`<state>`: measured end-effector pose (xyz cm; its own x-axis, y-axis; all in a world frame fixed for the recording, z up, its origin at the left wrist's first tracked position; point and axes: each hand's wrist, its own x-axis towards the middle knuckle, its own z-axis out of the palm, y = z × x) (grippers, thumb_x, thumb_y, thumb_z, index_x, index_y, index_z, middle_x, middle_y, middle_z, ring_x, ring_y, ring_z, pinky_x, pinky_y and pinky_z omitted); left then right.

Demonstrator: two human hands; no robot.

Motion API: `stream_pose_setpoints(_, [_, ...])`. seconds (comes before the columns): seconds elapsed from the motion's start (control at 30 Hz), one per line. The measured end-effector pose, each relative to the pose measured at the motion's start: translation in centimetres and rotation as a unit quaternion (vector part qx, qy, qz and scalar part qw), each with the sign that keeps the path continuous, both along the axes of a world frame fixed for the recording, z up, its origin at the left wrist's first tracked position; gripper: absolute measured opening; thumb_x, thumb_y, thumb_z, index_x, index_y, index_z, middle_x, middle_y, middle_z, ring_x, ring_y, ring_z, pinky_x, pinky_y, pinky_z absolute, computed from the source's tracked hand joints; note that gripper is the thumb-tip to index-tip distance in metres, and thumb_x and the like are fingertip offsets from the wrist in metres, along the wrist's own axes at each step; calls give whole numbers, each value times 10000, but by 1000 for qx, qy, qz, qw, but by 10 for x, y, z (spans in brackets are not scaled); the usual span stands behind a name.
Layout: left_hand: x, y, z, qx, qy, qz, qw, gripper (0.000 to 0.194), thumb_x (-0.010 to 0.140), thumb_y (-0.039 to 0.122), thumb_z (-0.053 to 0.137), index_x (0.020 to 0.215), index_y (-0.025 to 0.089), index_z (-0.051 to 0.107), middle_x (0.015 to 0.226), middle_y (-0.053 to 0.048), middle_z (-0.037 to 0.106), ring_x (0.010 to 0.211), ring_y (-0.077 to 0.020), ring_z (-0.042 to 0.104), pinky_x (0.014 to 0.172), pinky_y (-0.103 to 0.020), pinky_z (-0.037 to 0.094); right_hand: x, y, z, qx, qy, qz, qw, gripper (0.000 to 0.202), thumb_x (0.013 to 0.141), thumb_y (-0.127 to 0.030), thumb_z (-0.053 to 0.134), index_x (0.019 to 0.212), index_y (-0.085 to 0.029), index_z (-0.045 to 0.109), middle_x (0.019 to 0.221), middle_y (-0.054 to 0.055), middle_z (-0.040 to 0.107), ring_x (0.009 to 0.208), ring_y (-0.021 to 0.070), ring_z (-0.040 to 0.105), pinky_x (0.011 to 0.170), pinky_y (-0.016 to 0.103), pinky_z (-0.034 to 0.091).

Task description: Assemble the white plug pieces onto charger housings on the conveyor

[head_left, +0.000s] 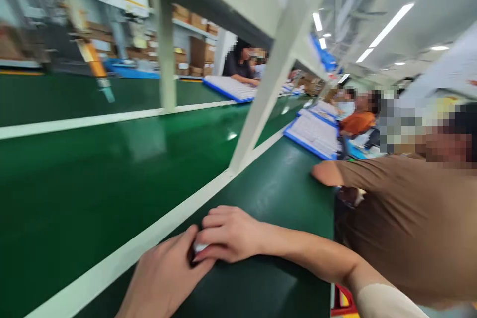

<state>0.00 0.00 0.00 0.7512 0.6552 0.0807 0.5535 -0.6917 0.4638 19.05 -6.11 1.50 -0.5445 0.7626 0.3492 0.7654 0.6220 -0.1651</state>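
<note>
My left hand (162, 271) and my right hand (230, 233) meet over the near part of the dark green tabletop (276, 184). Between their fingers shows a sliver of a small whitish object (200, 247) with a dark edge; its kind is hidden by the fingers. The right fingers curl over it from the right, thumb below. From the left, my left thumb and fingers close around it and touch the right fingers. Both hands are slightly blurred.
A pale metal rail and slanted post (257, 104) separate the tabletop from a green conveyor belt (93, 194). Blue-edged white trays (313, 131) lie farther along. A person in a brown shirt (410, 218) sits close on the right. An orange-handled tool (93, 59) hangs at upper left.
</note>
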Motion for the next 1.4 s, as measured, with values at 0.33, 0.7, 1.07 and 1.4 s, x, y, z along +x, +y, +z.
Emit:
stream_pose_setpoints(0.33, [-4, -14, 19, -80, -57, -17, 995, 320, 890, 483, 654, 762, 212, 542, 721, 37, 641, 638, -149, 581, 574, -287, 316, 8, -15, 2, -159, 284, 0, 946, 288, 1110, -450, 527, 1050, -176, 593, 829, 7, 515, 683, 142, 481, 622, 259, 382])
stream_pose_setpoints(0.7, [-2, -12, 23, -138, -67, 0, 988, 377, 854, 521, 707, 724, 207, 545, 658, 54, 635, 586, -137, 570, 556, -267, 311, 13, -14, -8, -245, 392, -19, 887, 292, 1059, -471, 630, 1012, -186, 587, 873, 25, 554, 708, 152, 501, 617, 262, 402])
stream_pose_setpoints(1.07, [-4, -12, 19, -112, -39, -21, 993, 409, 936, 557, 601, 757, 203, 498, 695, 37, 647, 596, -154, 577, 560, -275, 294, 10, -14, -9, -246, 411, -33, 877, 293, 1040, -461, 648, 976, -178, 611, 857, 26, 569, 666, 138, 498, 586, 252, 406])
stream_pose_setpoints(1.4, [-6, -13, 12, -94, -53, -43, 993, 406, 935, 558, 608, 779, 207, 477, 717, 35, 652, 597, -149, 583, 555, -276, 304, 5, -17, 19, -234, 325, -26, 916, 211, 1052, -366, 658, 987, -168, 688, 827, 39, 605, 686, 158, 529, 607, 279, 419])
